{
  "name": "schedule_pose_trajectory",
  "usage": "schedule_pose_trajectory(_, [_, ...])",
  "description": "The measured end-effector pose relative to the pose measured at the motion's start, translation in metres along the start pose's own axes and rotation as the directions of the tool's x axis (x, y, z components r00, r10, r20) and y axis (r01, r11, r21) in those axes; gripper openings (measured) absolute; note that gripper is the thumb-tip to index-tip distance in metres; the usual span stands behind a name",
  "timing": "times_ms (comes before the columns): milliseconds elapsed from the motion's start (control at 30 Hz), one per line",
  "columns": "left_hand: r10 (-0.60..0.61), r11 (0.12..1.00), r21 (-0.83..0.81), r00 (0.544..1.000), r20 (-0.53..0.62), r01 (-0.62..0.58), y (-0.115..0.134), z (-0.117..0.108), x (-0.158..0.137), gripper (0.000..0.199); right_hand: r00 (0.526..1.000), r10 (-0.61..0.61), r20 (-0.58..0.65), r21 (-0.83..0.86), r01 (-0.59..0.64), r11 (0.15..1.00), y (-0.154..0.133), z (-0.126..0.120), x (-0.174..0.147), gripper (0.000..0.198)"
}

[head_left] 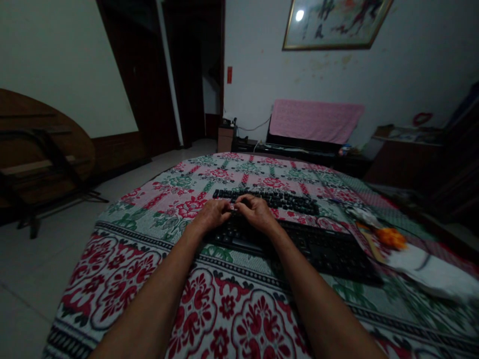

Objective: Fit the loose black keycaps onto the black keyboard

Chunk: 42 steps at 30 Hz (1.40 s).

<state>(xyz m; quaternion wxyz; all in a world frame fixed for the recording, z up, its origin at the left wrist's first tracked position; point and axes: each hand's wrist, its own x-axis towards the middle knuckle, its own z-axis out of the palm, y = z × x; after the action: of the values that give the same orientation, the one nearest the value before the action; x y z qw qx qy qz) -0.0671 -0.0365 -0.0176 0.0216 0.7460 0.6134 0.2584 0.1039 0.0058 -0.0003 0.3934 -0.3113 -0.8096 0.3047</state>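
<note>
Over the left part of a black computer keyboard [329,249], my two hands meet with their fingertips almost together. My left hand [214,214] is closed in a pinch, thumb against fingers. Facing it, my right hand [257,212] also pinches, its index finger bent. Whatever lies between the fingertips is too small and dark to name. Just beyond the hands, rows of black keys [295,202] lie on the patterned cloth [209,309]; I cannot tell whether they are loose keycaps or a second keyboard. My hands hide part of both.
To the right lie an orange object [391,238], a white cloth or bag [430,271], a thin dark cable and a crumpled clear wrapper [361,215]. A folded round table [45,134] leans at the left. A pink towel [314,120] covers something at the back wall.
</note>
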Motion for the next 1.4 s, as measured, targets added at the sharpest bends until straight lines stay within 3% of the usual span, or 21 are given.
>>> schedule_pose_trajectory(133, [-0.148,0.986,0.046,0.976,-0.162,0.158,-0.008,-0.003,0.000,0.015,0.962,0.018,-0.274,0.028,-0.011,1.000,0.002,-0.001,0.005,0.023])
schedule_pose_trajectory(200, [-0.282,0.958,-0.036,0.916,-0.287,0.284,-0.017,-0.005,-0.001,0.018,0.928,0.046,-0.369,0.027,-0.039,0.999,0.009,-0.007,0.007,0.025])
schedule_pose_trajectory(267, [-0.374,0.927,-0.113,0.868,-0.328,0.358,-0.027,-0.006,-0.002,0.020,0.914,0.068,-0.400,-0.016,-0.081,0.997,0.018,-0.011,0.007,0.024])
schedule_pose_trajectory(400, [-0.375,0.927,-0.144,0.876,-0.303,0.347,-0.037,-0.002,-0.003,0.021,0.931,0.082,-0.355,-0.162,-0.148,0.976,0.036,-0.012,0.004,0.021])
schedule_pose_trajectory(567, [-0.343,0.938,-0.127,0.909,-0.235,0.321,-0.030,0.001,0.006,0.019,0.940,0.129,-0.314,-0.241,-0.211,0.947,0.041,-0.008,-0.001,0.021])
schedule_pose_trajectory(733, [-0.291,0.949,0.107,0.954,-0.077,0.298,-0.018,0.001,0.027,0.019,0.948,0.102,-0.301,-0.262,-0.185,0.947,0.042,-0.008,-0.002,0.020])
schedule_pose_trajectory(1033, [-0.338,0.905,0.317,0.932,0.128,0.284,-0.012,0.003,0.053,0.022,0.949,0.092,-0.303,-0.227,-0.166,0.960,0.037,-0.008,-0.001,0.019])
schedule_pose_trajectory(1267, [-0.374,0.917,0.218,0.912,0.171,0.335,-0.025,-0.005,0.056,0.022,0.961,0.062,-0.268,-0.195,-0.118,0.974,0.034,-0.007,-0.003,0.018])
schedule_pose_trajectory(1333, [-0.389,0.917,0.143,0.913,0.124,0.371,-0.033,-0.009,0.053,0.023,0.962,0.051,-0.267,-0.188,-0.104,0.977,0.035,-0.006,-0.004,0.017])
schedule_pose_trajectory(1400, [-0.402,0.915,0.052,0.916,0.006,0.401,-0.041,-0.010,0.048,0.024,0.962,0.039,-0.270,-0.183,-0.092,0.979,0.036,-0.005,-0.004,0.018])
